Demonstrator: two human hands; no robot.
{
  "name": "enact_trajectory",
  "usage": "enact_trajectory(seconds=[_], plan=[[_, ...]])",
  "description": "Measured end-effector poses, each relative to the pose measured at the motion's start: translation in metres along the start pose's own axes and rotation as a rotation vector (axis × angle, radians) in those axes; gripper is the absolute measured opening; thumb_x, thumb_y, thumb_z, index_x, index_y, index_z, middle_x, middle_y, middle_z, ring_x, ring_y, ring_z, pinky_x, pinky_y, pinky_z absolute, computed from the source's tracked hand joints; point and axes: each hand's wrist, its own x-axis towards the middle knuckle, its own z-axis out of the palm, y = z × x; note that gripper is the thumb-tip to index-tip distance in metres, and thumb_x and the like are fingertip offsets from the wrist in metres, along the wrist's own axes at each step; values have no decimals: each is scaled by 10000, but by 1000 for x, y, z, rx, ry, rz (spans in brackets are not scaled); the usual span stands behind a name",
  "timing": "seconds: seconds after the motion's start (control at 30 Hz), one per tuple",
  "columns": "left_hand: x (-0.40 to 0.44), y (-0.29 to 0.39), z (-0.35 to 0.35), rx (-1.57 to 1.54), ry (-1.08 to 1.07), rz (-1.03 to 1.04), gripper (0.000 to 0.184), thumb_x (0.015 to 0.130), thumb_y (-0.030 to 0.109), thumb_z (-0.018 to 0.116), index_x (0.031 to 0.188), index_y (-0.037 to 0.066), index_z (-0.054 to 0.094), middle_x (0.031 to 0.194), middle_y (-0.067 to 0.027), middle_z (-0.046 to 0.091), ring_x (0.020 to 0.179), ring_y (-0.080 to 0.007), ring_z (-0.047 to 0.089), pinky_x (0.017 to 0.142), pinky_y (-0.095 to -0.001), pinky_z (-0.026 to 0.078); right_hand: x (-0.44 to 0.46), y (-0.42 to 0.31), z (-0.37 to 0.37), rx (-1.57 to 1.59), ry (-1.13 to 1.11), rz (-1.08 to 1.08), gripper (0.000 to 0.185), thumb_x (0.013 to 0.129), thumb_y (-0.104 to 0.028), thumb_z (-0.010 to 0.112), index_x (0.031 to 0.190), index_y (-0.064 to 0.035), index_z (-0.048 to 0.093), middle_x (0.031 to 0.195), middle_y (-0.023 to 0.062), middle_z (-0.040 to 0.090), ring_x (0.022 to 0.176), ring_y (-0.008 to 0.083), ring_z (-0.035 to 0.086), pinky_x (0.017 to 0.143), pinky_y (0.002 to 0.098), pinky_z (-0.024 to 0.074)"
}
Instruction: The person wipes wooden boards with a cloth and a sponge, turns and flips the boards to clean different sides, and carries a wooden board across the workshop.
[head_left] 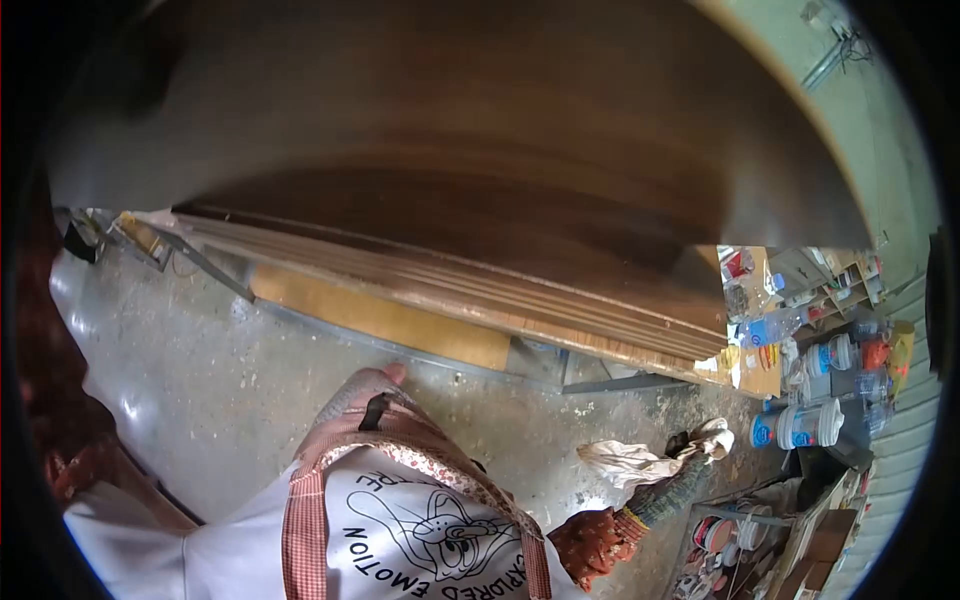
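Note:
A large dark brown wooden panel (450, 120) fills the upper view, very close to the camera. Beneath it lies a stack of brown boards (480, 290) with layered edges. At the lower right, my right hand (682, 478), in a grey knitted glove with a dark fingertip area, is closed on a crumpled white cloth (625, 462), away from the boards. My left arm in a dark red sleeve (65, 400) runs up the left edge; its hand is not visible.
Under the boards is a metal frame (610, 384) with a yellowish sheet (380, 318). Blue-and-white buckets (800, 425), a plastic bottle (772, 327) and cluttered shelves (850, 285) stand at the right. A low rack (740, 530) holds rolls at the lower right.

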Motion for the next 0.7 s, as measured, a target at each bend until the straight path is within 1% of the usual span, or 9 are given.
enact_trajectory(seconds=[0.1,0.3,0.33,0.43,0.47,0.57,0.6,0.63,0.7], plan=[[32,-28,-22,-56,84,20,379,830,309,585,1076,24,546,947,-139,510,825,-244,529,720,-384,452,-13,-7,23,104,-43,54,343,947,-195,539,1233,-6,524,1146,95,559,986,182,550,901,327,449],[200,-94,-211,125,475,47,434,845,429,572,910,1,598,740,-96,504,655,-206,496,611,-372,431,-37,0,1,33,91,-19,449,946,-204,536,1351,-32,442,1170,68,546,975,152,540,884,312,446],[232,-108,-233,159,502,28,455,847,449,570,882,-3,607,706,-88,503,626,-199,490,593,-370,428,-49,-9,2,-16,111,-11,517,943,-227,539,1398,-34,385,1244,76,528,1048,158,528,920,322,425],[315,-159,-259,249,440,2,531,854,509,563,799,-15,633,602,-66,499,541,-180,473,538,-364,418,-78,1,-37,-70,250,-107,322,932,-232,563,1181,-29,548,1111,82,585,972,173,578,886,329,479],[335,-177,-257,278,377,19,560,857,529,561,771,-19,642,568,-59,498,512,-174,468,520,-362,414,-96,-23,-7,-59,295,-127,360,929,-240,567,1219,-28,531,1156,91,571,1011,169,569,899,331,470],[363,-251,-235,393,229,128,538,870,511,548,930,-7,681,781,-161,652,775,-252,605,743,-357,457,-137,-26,-6,-115,399,-97,455,956,-233,513,1342,-6,437,1289,111,514,1141,180,515,977,340,406],[363,-258,-219,468,194,21,520,876,499,547,930,1,689,821,-185,660,824,-283,615,775,-370,455,-148,-26,-8,-146,396,-74,468,973,-225,473,1369,14,402,1345,120,485,1204,188,480,1031,337,355],[364,-265,-202,548,150,-84,503,881,487,546,929,9,696,860,-209,669,873,-315,625,807,-383,454,-153,-36,6,-490,419,-105,393,980,-187,465,1302,38,466,1249,104,542,1090,164,531,958,310,410],[365,-243,-174,724,21,-317,448,882,445,568,984,27,696,923,-210,679,930,-352,627,832,-391,458,-147,-46,50,-540,465,-116,382,950,-176,519,1276,23,504,1241,111,552,1084,178,543,947,309,421]])
